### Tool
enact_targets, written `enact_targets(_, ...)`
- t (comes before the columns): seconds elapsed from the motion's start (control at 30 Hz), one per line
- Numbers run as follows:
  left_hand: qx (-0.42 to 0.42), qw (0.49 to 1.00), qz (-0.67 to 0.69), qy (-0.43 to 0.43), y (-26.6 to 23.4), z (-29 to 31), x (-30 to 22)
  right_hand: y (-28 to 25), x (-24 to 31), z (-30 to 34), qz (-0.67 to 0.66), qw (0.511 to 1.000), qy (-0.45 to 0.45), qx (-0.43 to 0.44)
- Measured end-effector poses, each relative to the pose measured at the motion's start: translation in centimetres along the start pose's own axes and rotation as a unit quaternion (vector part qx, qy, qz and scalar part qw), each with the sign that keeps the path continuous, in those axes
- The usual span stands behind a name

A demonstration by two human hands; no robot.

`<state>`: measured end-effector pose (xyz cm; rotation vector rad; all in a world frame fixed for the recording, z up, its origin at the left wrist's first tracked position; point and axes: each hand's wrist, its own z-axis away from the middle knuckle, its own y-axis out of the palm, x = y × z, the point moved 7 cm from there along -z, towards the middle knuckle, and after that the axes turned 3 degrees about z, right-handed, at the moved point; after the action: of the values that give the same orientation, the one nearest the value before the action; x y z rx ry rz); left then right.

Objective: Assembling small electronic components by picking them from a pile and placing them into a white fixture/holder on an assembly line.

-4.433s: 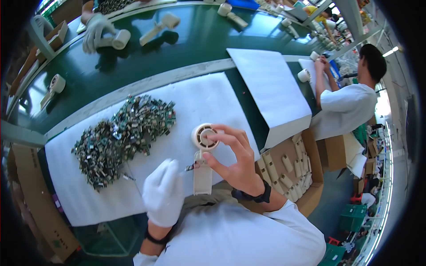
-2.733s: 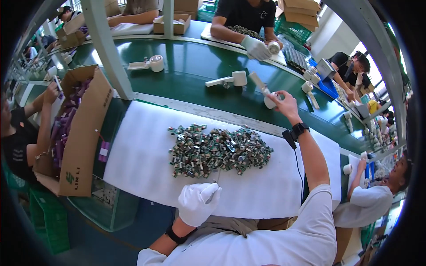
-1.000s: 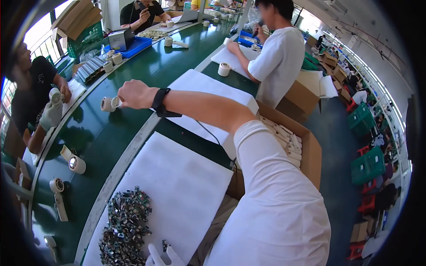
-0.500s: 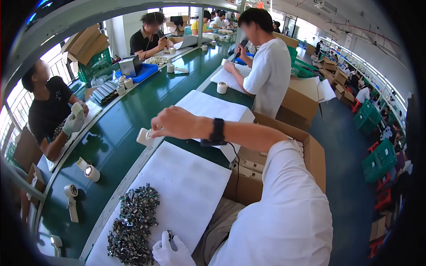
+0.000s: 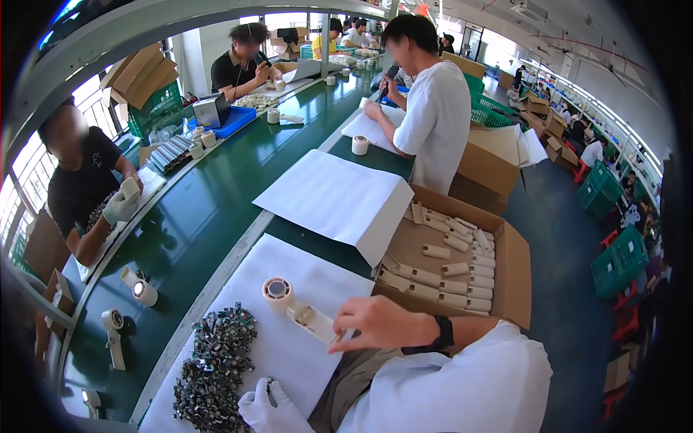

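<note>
A cream handheld fan lies on the white sheet (image 5: pixel 224 289), its round head (image 5: pixel 279 292) to the left and its opened handle (image 5: pixel 312 320) reaching toward me. My bare right hand (image 5: pixel 375 323), with a black band on the wrist, has its thumb and fingers closed on the end of that handle. Lower down, my white-gloved left hand (image 5: pixel 271 413) pinches a small dark circuit board (image 5: pixel 270 383). A heap of small green and silver circuit boards (image 5: pixel 213 368) lies beside that hand.
An open cardboard box (image 5: pixel 426 296) with cream handle parts stands to my right. Another white sheet (image 5: pixel 328 195) lies ahead. On the green conveyor (image 5: pixel 209 224) sit more fan pieces, such as a round head (image 5: pixel 145 291). Co-workers sit at left and far; one person (image 5: pixel 437 108) stands ahead.
My right hand has come back from the conveyor edge toward me, bringing the fan over the sheet. The box's contents are uncovered. My left hand has barely moved.
</note>
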<state>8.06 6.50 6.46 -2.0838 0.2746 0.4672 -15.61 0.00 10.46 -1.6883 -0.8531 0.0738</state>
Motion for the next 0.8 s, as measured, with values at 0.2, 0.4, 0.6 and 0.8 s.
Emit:
enact_targets(0.2, 0.028, 0.977, 0.207, -0.04, 0.0, 0.0, -0.7, 2.6, 0.4, 1.0, -0.096, 0.993, -0.059, 0.043)
enact_targets(0.4, 0.044, 0.943, 0.324, -0.062, 2.3, 0.0, -2.4, 3.5, -0.9, -2.2, -0.077, 0.995, -0.04, 0.039)
enact_targets(0.6, 0.087, 0.907, 0.397, -0.115, 3.7, -0.2, -2.0, 5.0, -0.5, -4.2, -0.057, 0.987, -0.114, 0.095)
enact_targets(0.8, 0.106, 0.855, 0.453, -0.227, 5.1, 0.2, -1.8, 5.5, 0.0, -4.9, -0.058, 0.978, -0.177, 0.09)
